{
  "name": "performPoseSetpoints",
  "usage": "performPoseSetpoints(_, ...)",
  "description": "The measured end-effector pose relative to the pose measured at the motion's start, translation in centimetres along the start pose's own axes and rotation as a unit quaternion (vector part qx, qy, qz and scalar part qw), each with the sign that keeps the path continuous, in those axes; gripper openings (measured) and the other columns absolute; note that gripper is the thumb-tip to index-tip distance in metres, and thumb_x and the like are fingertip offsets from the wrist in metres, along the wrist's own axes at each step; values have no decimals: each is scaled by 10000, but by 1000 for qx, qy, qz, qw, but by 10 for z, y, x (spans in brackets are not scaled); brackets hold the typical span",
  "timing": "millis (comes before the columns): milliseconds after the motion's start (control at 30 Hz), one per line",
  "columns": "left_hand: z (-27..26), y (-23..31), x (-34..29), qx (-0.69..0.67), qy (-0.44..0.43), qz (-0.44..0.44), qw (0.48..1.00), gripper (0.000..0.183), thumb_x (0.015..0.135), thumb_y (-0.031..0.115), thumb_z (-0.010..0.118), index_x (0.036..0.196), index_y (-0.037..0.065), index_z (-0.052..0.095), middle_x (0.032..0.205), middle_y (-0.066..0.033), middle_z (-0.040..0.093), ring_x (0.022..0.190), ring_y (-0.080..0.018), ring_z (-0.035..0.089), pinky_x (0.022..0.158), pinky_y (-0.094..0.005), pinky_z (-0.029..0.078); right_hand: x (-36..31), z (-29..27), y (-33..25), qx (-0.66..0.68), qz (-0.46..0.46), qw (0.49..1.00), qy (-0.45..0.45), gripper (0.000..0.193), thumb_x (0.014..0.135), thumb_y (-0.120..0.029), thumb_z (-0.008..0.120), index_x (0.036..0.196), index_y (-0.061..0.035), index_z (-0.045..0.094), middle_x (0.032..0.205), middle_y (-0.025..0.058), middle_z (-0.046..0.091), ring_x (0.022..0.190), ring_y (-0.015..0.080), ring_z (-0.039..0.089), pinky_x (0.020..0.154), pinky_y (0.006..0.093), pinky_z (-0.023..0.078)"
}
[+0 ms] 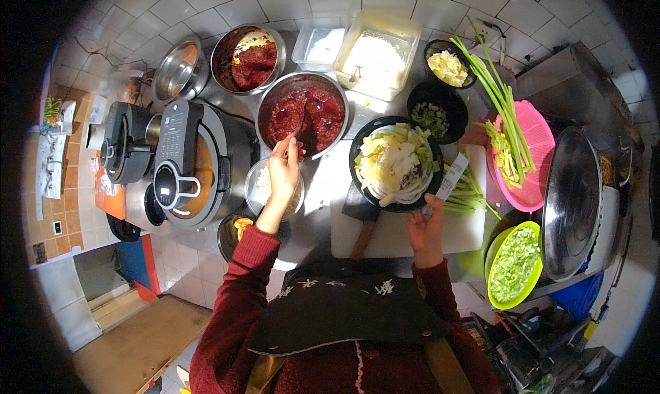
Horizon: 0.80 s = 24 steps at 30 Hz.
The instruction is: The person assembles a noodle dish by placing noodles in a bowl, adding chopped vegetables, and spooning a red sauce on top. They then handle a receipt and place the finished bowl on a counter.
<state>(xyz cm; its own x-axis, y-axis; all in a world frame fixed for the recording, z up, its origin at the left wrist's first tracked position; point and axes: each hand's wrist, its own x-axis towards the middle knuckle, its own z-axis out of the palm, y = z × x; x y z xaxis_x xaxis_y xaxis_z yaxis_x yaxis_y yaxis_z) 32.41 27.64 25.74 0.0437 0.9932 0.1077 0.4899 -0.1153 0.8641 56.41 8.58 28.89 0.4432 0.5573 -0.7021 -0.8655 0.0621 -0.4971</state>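
Observation:
My left hand (283, 166) is closed around the handle of a spoon (303, 122), whose bowl end dips into red minced meat (283, 116). That meat fills a metal bowl (264, 133). My right hand (426, 230) grips the near right rim of a black bowl (356, 181), thumb on the edge. Sliced white onion and chopped pale green vegetables (393, 162) are heaped in it. A white paper label (452, 176) juts out beside this bowl. Underneath lies a white cutting board (457, 237) with a knife (364, 237) and green stalks (467, 191), partly hidden by the bowl.
Black bowls of yellowish pieces (448, 68) and chopped greens (431, 112) stand behind. At right are a pink basket (544, 147), a green bowl of chopped celery (514, 267) and a large dark lid (572, 201). Cookers (206, 177) stand left; a clear bowl (255, 200) is near my left wrist.

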Motion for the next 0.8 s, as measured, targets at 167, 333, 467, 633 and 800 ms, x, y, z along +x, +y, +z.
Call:
performPoseSetpoints(167, 5, -12, -3, -219, -11, -105, 970, 326, 1009, 202, 518, 1171, -66, 610, 892, -108, 684, 736, -128, 634, 649, -265, 520, 0, -3, 2, -1, 8, 1000, -19, 216, 771, -163, 711, 913, -176, 549, 884, -41, 580, 706, 125, 535, 610, 288, 436)
performPoseSetpoints(333, 5, -19, 2, -315, -4, -166, 934, 304, 1000, 187, 532, 1117, -80, 617, 880, -122, 679, 720, -155, 634, 635, -274, 527, 13, -16, 5, 11, 10, 996, -91, 206, 798, -157, 684, 977, -170, 582, 897, -60, 629, 681, 87, 547, 632, 263, 443)
performPoseSetpoints(467, 1, -18, 4, -367, -3, -211, 906, 287, 991, 169, 545, 1109, -83, 617, 875, -119, 674, 703, -155, 627, 629, -274, 527, 20, -22, 5, -3, 25, 995, -96, 287, 775, -183, 715, 999, -174, 536, 884, -28, 573, 736, 136, 547, 655, 304, 451)
performPoseSetpoints(633, -8, -14, -12, -356, -27, -201, 912, 276, 989, 151, 544, 1120, -80, 620, 867, -121, 671, 696, -139, 613, 623, -257, 513, 13, -13, 8, 11, 8, 997, -70, 179, 806, -181, 683, 963, -148, 603, 841, -76, 635, 567, 67, 492, 615, 248, 417)
performPoseSetpoints(800, -21, -12, -18, -428, -5, -261, 865, 261, 989, 145, 542, 1116, -76, 598, 883, -139, 669, 683, -131, 600, 622, -247, 504, 7, -7, 6, -8, 9, 999, -45, 203, 793, -208, 703, 965, -175, 601, 894, -57, 636, 743, 108, 578, 638, 255, 427)
